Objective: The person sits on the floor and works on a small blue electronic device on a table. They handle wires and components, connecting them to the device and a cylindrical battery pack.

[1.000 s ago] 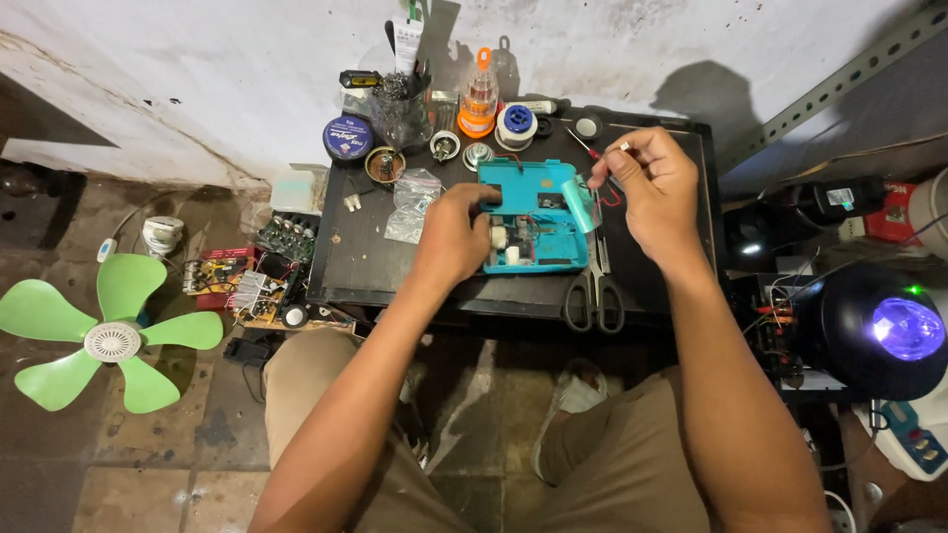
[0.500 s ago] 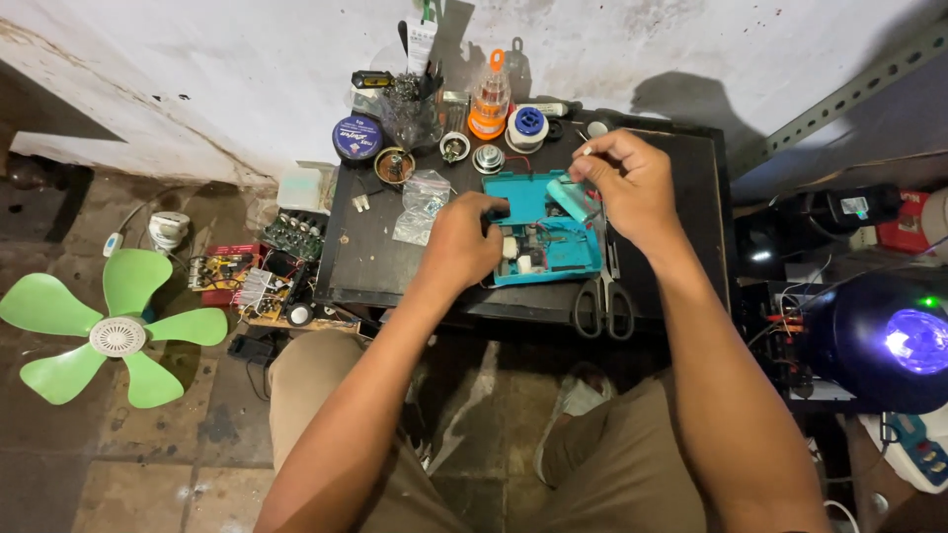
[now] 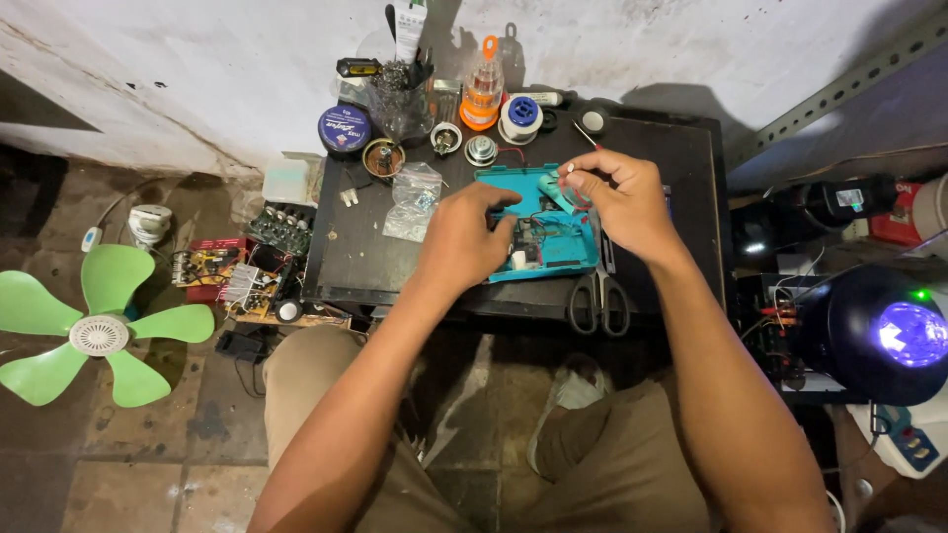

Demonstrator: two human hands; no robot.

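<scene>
An opened teal device casing (image 3: 558, 252) with a circuit board inside lies on the small black table (image 3: 365, 262). My left hand (image 3: 464, 237) rests on the casing's left side, fingers curled over it. My right hand (image 3: 617, 202) hovers over the casing's upper right, pinching a thin pen-like tool (image 3: 587, 135) between thumb and fingers, its tip slanting up and away. Both forearms reach in from the bottom of the view.
Black scissors (image 3: 597, 296) lie at the table's front edge. Along the back stand a solder spool (image 3: 521, 116), an orange bottle (image 3: 484, 94), tins (image 3: 344, 128) and a plastic bag (image 3: 415, 197). A green fan blade (image 3: 94, 326) and circuit boards (image 3: 247, 266) lie left; a lit lamp (image 3: 889, 336) stands right.
My right hand has come in over the casing's upper right corner with the thin tool. The left hand has stayed on the casing. The view has shifted slightly.
</scene>
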